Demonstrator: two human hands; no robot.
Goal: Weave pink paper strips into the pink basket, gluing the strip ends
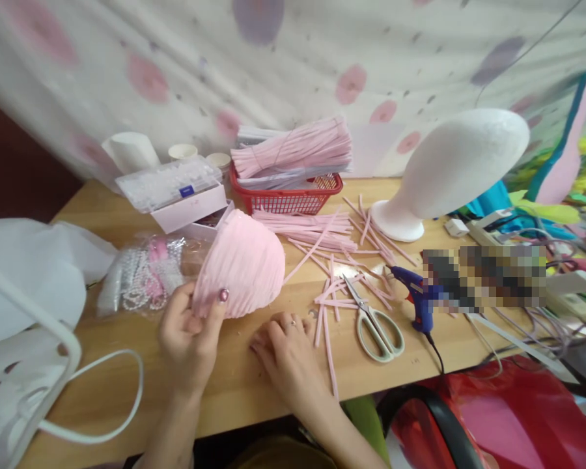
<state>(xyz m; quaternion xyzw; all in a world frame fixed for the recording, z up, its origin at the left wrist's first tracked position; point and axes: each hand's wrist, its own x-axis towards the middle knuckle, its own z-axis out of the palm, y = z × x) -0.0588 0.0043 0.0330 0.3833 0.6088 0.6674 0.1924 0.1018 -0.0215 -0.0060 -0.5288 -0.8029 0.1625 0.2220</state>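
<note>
My left hand [191, 339] grips the lower left edge of a pink ribbed piece [248, 264], rounded like a shell and apparently built from pipe cleaners. The thumb presses on its front face; the other fingers go behind it. Just to the right, my right hand [293, 358] lies palm down on the wooden table [244, 404], fingers a little bent and holding nothing. Loose pink pipe cleaners [328, 326] are scattered beyond it. Scissors [374, 326] with pale handles lie there with the blades together, and a blue glue gun [420, 296] is farther right.
A red basket [288, 198] full of pipe cleaner bundles stands at the back. Left of it are a clear lidded box [173, 182] and bagged beads [146, 280]. A white foam head [454, 166] stands back right. Cables and power strips [493, 225] crowd the right side.
</note>
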